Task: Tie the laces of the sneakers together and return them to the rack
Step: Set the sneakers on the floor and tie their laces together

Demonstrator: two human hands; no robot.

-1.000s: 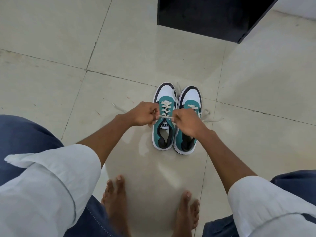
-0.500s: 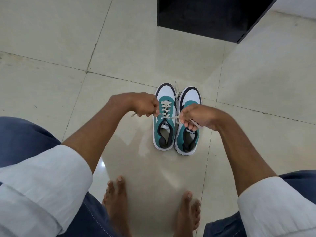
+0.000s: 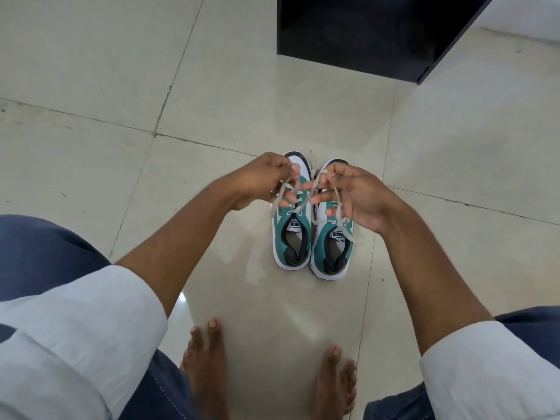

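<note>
- Pinching lace ends: left hand (image 3: 260,180) closed on the pale lace (image 3: 283,194) of the left sneaker (image 3: 292,225), right hand (image 3: 353,192) closed on the lace of the right sneaker (image 3: 331,237), fingertips of the two hands nearly meeting above the tongues.
- Standing side by side on the tiled floor (image 3: 121,86), toes pointing away, heels towards the bare feet (image 3: 206,359); sides touching or almost so.
- Crossing between the hands, strands looped but no finished knot visible; judged mid-tie, rack step not yet begun.
- Risking a slip: thin flat lace held only by fingertips, likely to slide free if tension rises unevenly, undoing the loop.
- Risking a loose knot: slack hanging below the right hand near the heel collar, liable to leave the pair joined weakly and parting when lifted.
- Risking a dragged shoe: pulling upward too hard on light sneakers, tipping one or skidding it on the glossy tile.
- Hiding the crossing point: fingers covering where the strands meet, so which lace passes over which cannot be told.
- Covering the toe ends and most eyelets of both sneakers with the hands.
- Cutting off at the top edge: dark block (image 3: 363,28), possibly the rack, shelves not visible.
</note>
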